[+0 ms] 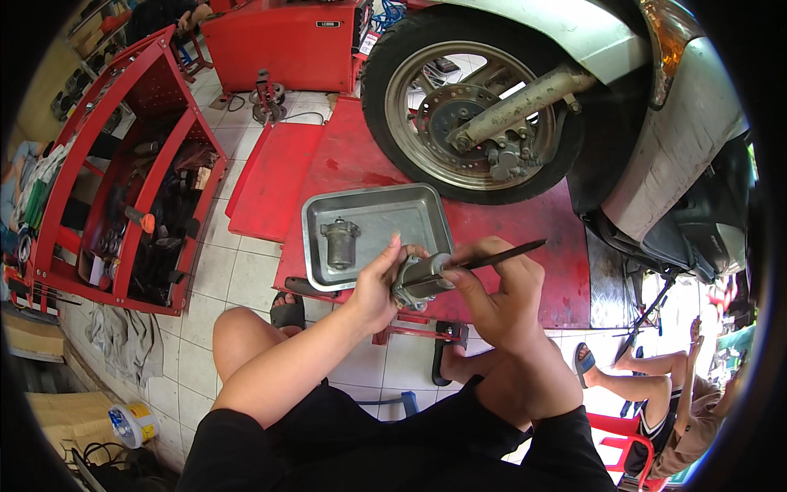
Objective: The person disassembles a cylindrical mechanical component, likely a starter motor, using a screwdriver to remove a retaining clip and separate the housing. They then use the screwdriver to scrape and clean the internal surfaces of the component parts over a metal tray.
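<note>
My left hand (384, 283) is closed around a small grey cylindrical electric motor (426, 275) with a flanged end, which looks like a starter motor. It holds the motor above the near right corner of a metal tray (315, 275). Pinched in my right hand (502, 297) is a slim dark tool with a pointed end (510, 253); its exact kind is unclear. My right fingertips are at the motor's rounded end, and they partly hide the tool. A second, similar motor (339, 244) stands in the tray's left part.
The tray rests on a red lift platform (525, 283) beside a scooter's wheel (393, 107). A black-handled tool (307, 286) lies by the tray's near edge. To the left stands a red tool cart (131, 279). Another person (684, 410) sits at right.
</note>
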`<state>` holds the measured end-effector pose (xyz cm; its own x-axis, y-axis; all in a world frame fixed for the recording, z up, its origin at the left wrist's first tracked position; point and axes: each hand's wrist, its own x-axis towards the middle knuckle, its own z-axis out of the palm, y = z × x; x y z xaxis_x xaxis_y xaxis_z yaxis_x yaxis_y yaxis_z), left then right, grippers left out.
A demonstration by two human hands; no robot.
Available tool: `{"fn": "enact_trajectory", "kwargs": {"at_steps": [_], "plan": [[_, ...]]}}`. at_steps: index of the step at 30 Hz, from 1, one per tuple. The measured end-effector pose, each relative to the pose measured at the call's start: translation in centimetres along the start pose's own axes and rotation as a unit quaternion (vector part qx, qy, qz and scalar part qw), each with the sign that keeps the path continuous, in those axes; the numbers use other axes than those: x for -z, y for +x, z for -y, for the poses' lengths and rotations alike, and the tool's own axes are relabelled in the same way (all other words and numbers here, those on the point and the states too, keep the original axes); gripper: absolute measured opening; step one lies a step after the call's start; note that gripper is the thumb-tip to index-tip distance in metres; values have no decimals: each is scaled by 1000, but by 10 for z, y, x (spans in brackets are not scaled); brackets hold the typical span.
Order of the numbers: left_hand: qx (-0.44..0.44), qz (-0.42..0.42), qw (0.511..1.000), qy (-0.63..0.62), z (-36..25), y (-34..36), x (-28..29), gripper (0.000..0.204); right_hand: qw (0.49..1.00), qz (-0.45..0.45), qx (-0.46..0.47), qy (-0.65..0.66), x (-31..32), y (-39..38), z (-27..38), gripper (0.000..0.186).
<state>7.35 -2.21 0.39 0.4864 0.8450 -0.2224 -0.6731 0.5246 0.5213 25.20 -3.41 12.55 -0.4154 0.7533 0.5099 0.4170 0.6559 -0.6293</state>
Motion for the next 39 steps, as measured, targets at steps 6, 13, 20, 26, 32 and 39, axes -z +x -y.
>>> {"fn": "enact_trajectory", "kwargs": {"at_steps": [6, 13, 20, 26, 32, 39], "plan": [[3, 13, 1000, -14, 0, 0, 3, 56, 988, -50, -28, 145, -13, 0, 6, 30], [7, -13, 1000, -14, 1, 0, -2, 55, 977, -77, -82, 182, -15, 9, 18, 30], [1, -8, 1000, -6, 2, 3, 2, 55, 999, 21, 18, -20, 2, -2, -5, 33], [6, -7, 1000, -6, 1, 0, 2, 56, 974, -102, -65, 192, -13, 1, 4, 22], [3, -5, 1000, -2, 1, 0, 3, 56, 981, -144, -38, 120, -18, 10, 16, 24], [0, 1, 1000, 0, 1, 1, 4, 56, 999, -9, -38, 28, -2, -3, -2, 38]]}}
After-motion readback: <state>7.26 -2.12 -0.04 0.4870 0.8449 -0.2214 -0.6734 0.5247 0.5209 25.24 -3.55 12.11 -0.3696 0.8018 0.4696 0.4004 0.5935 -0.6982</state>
